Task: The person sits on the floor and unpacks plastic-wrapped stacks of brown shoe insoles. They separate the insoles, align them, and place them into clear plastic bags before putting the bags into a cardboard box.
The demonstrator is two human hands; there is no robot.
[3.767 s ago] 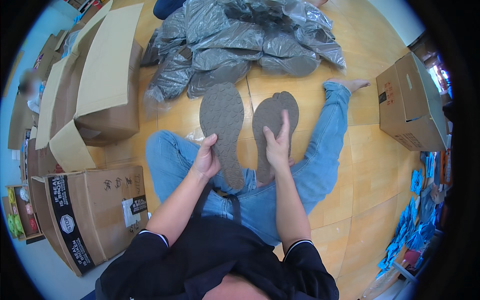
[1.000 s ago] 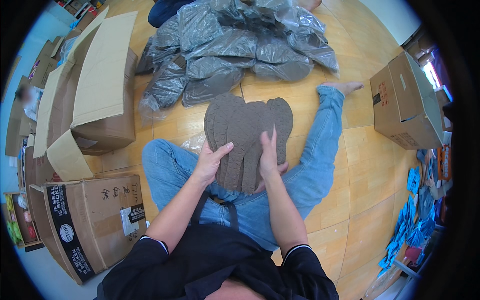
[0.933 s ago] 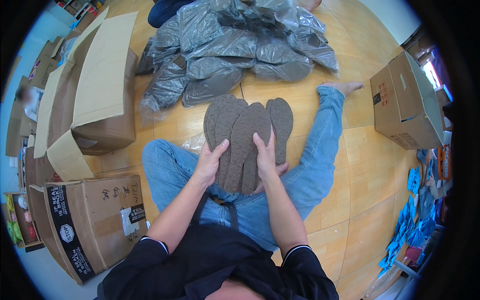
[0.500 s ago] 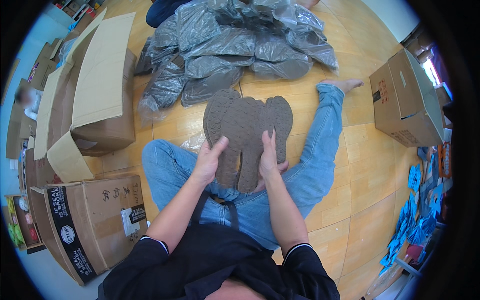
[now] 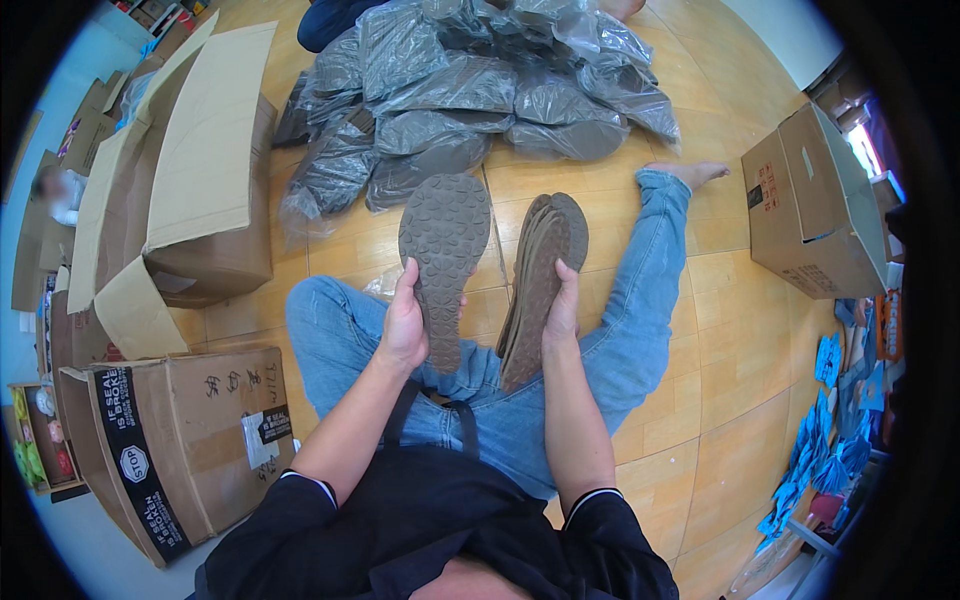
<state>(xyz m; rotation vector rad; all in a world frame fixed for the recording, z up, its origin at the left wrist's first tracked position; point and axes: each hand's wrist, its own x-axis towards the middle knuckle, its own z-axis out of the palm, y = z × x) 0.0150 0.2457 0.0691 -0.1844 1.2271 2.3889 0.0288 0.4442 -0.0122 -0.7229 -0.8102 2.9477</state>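
Observation:
Between my thumb and fingers, my left hand (image 5: pixel 406 322) grips a brown shoe sole (image 5: pixel 445 240), its bumpy tread turned up toward me. A stack of several similar soles (image 5: pixel 540 270) is clasped in my right hand (image 5: pixel 562 305), tilted on edge with the toe ends pointing away. The two hands are apart, over my lap between my bent legs. Fingers of both hands are partly hidden behind the soles. Beyond them on the floor lies a heap of plastic-wrapped soles (image 5: pixel 450 85).
At the left stand an open cardboard box (image 5: pixel 210 140) and a closed-looking taped box (image 5: pixel 200 430). Another open carton (image 5: pixel 800 200) is at the right. Blue strips (image 5: pixel 805 455) lie at the lower right. A person's dark-clothed leg (image 5: pixel 325 22) shows behind the heap.
The soles, held together in both hands before, are now parted: a sole in my left hand has moved left, and the stack in my right hand has turned on edge.

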